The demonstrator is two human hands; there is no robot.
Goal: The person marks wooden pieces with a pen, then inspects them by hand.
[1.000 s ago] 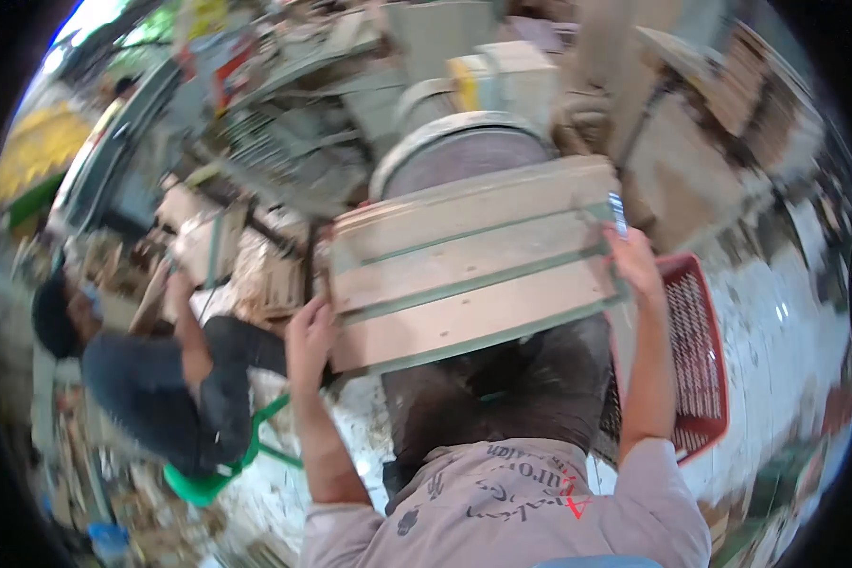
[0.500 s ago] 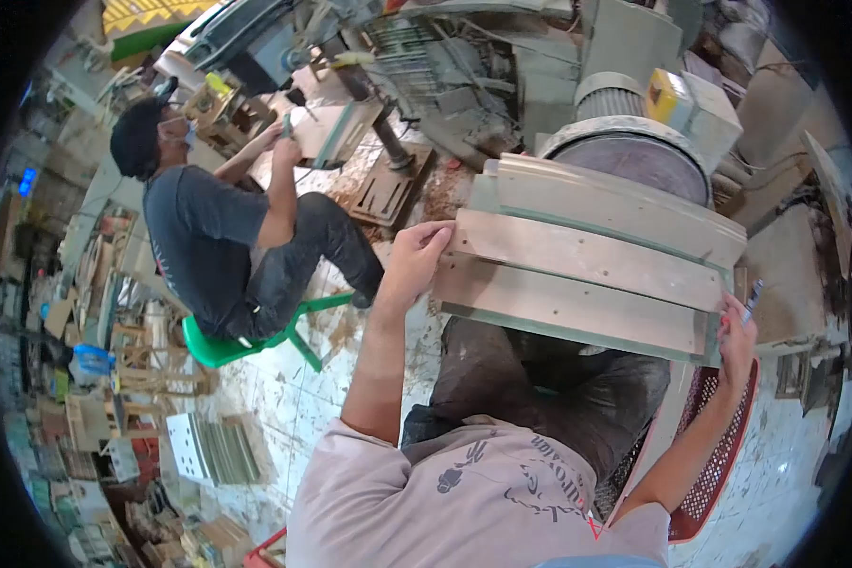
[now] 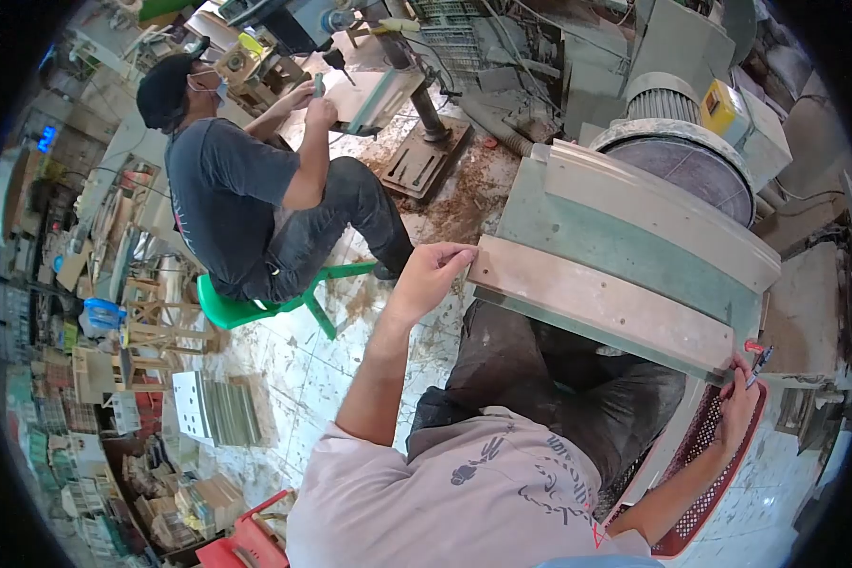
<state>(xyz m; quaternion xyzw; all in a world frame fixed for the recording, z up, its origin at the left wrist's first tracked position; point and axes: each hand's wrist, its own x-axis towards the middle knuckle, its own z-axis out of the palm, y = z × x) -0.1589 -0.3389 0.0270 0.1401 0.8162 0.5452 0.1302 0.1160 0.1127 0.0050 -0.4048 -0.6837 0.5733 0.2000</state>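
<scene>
A long wooden strip (image 3: 601, 301) with small dark holes lies along the near edge of a green board (image 3: 615, 244) above my lap. My left hand (image 3: 437, 275) pinches the strip's left end between thumb and fingers. At its right end my right hand (image 3: 736, 402) has closed fingers on the strip's corner, with a pen (image 3: 759, 365) between them. Further strips (image 3: 658, 210) are stacked on the board's far side, touched by neither hand. Green surface shows between this stack and the near strip.
A round disc machine (image 3: 686, 168) stands beyond the board. At the left a co-worker (image 3: 241, 189) sits on a green stool (image 3: 256, 305), hands at a drill table (image 3: 360, 99). A red basket (image 3: 701, 516) is at my right; stacked panels (image 3: 222, 409) stand on the floor.
The strip between my hands has moved towards me and now covers the place of the near strip, widening the green gap. The view has shifted, so the co-worker appears further right.
</scene>
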